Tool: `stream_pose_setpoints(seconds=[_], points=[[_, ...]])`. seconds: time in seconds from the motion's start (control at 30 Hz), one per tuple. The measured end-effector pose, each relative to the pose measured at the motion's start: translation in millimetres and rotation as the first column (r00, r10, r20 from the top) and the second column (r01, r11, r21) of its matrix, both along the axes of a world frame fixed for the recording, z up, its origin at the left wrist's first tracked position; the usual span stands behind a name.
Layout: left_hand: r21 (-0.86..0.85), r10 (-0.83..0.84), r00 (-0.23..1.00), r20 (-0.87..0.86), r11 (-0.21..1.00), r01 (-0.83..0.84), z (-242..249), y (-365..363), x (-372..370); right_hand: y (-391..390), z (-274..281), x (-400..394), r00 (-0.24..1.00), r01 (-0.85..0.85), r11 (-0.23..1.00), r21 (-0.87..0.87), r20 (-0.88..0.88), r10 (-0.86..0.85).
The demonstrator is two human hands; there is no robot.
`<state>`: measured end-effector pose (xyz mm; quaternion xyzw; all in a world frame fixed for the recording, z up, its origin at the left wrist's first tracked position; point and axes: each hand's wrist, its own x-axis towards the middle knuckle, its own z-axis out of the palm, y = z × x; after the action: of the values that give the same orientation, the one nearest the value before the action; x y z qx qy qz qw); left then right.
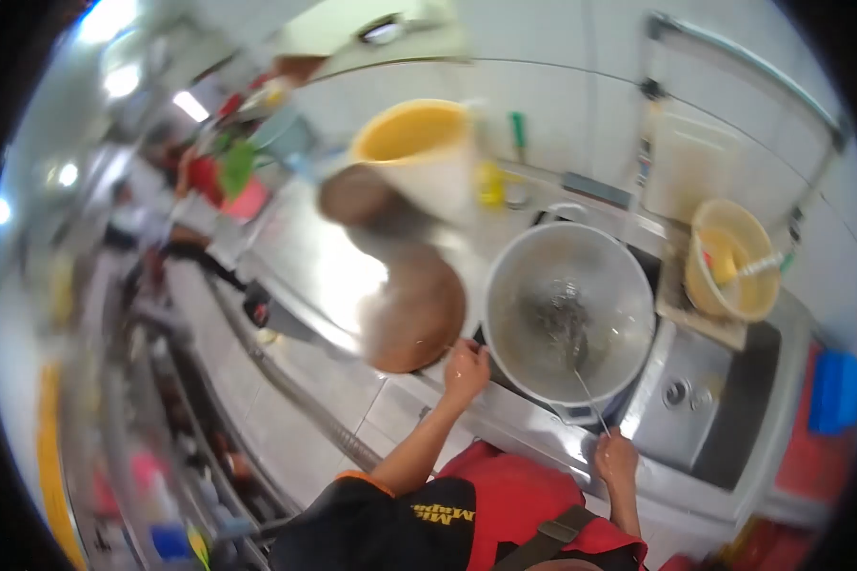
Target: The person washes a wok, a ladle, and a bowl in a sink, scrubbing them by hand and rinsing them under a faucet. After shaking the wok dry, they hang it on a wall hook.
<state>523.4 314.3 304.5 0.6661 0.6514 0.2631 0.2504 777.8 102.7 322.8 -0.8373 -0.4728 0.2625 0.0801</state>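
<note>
A large metal pot [505, 285] stands in front of me, with cloudy glare and a dark, wire-like patch in its middle. My right hand [616, 457] is closed around the end of a thin-handled metal utensil [595, 407]. Its handle slants over the pot's near rim, and its head is lost in the dark patch. On the pot's left, my left hand [467, 371] has its fingers curled at the edge of a brown round bowl-like thing [415, 309], which is blurred. A second brown round shape [360, 195] lies behind it on the steel counter [300, 247].
A yellow tub [414, 133] sits at the back of the counter. Right of the pot are a cream bucket [733, 262] with utensils and a sink [657, 419]. A blue box [836, 392] stands at far right. People [152, 214] appear blurred at left.
</note>
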Motion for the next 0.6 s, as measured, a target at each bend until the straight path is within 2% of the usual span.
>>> stream_pose_setpoints(seconds=[0.07,0.1,0.13,0.2,0.23,0.27,0.33,0.37,0.43,0.47,0.53,0.57,0.6], points=[[-0.235,0.035,0.999,0.005,0.971,-0.033,-12.8,-6.8,-6.8,7.7,-1.3,6.6,0.996,-0.05,0.999,-0.018,0.069,0.051],[-0.298,0.088,0.994,0.068,0.952,-0.064,-9.3,-9.5,-0.9,10.7,-10.6,11.0,0.987,-0.07,0.996,-0.06,0.139,0.078],[-0.364,0.131,0.983,0.129,0.928,-0.076,-3.4,-13.6,4.4,16.1,-11.7,16.2,0.983,-0.116,0.992,-0.044,0.139,0.121],[-0.376,0.149,0.98,0.135,0.922,-0.089,9.9,-19.4,18.6,19.0,-10.6,24.1,0.952,-0.254,0.962,-0.099,0.15,0.267],[-0.391,0.129,0.98,0.154,0.918,-0.059,16.0,-19.2,25.6,22.8,-7.2,25.3,0.95,-0.264,0.96,-0.093,0.147,0.275],[-0.381,0.132,0.977,0.169,0.923,-0.059,16.1,-18.2,29.8,26.4,-3.5,28.4,0.946,-0.268,0.96,-0.085,0.163,0.279],[-0.347,-0.004,0.995,0.096,0.937,0.037,-1.4,-14.3,31.2,31.8,-9.6,28.0,0.931,-0.291,0.952,-0.097,0.202,0.305],[-0.34,-0.011,0.995,0.104,0.939,0.046,-7.9,-13.7,32.5,34.0,-15.9,30.6,0.926,-0.272,0.954,-0.123,0.236,0.295],[-0.097,0.095,0.995,0.008,0.991,-0.093,-20.6,-9.8,34.5,32.6,-17.3,33.7,0.92,-0.307,0.95,-0.065,0.234,0.313],[-0.093,0.085,0.996,0.006,0.992,-0.085,-27.7,-9.5,35.0,30.0,-17.3,32.8,0.911,-0.35,0.937,-0.018,0.224,0.345],[0.159,0.287,0.955,-0.079,0.949,-0.272,-36.9,-6.2,35.7,21.9,-12.0,25.5,0.928,-0.322,0.947,0.01,0.203,0.313],[0.162,0.28,0.957,-0.08,0.951,-0.265,-41.1,-0.3,33.3,17.1,-8.7,22.0,0.938,-0.304,0.952,0.03,0.183,0.294],[-0.108,0.162,0.983,-0.086,0.979,-0.17,-40.6,5.6,28.6,12.3,-6.1,18.6,0.94,-0.299,0.954,0.031,0.182,0.288]])
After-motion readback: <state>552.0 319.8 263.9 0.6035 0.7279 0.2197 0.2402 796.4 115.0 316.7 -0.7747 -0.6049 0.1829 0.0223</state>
